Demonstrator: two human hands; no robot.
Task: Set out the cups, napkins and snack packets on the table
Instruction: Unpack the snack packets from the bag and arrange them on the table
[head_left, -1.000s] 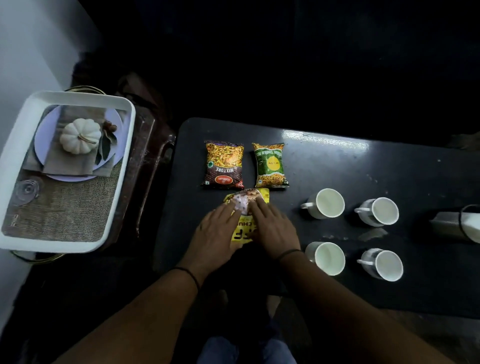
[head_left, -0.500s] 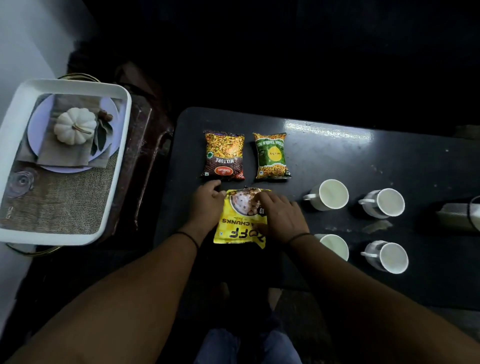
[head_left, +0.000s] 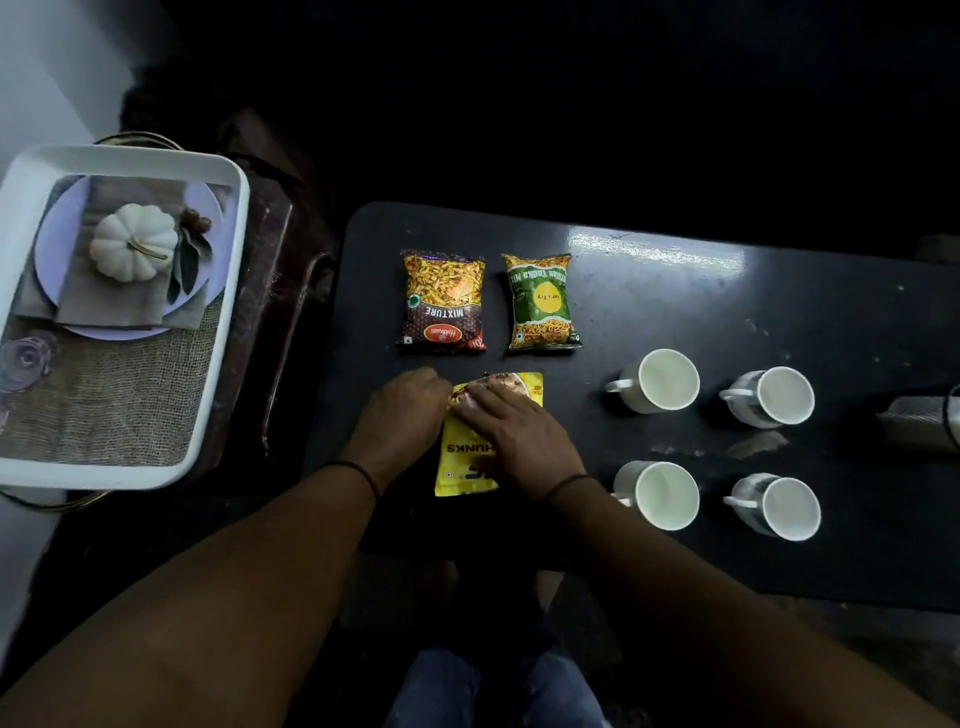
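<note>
Down at the near edge of the dark desk, both forearms reach in, the right hand lying palm-down across the yellow packet with its fingers flat and pressing, not gripping, while the left hand rests at the packet's left edge, fingers curled, touching its top corner. The yellow packet lies flat, printed side up, just nearer than the brown packet and green packet, left of four white cups.

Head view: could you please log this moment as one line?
hands: both on yellow packet, left at its edge, right flat on top | table: two packets, four cups | napkins: not set out
</note>
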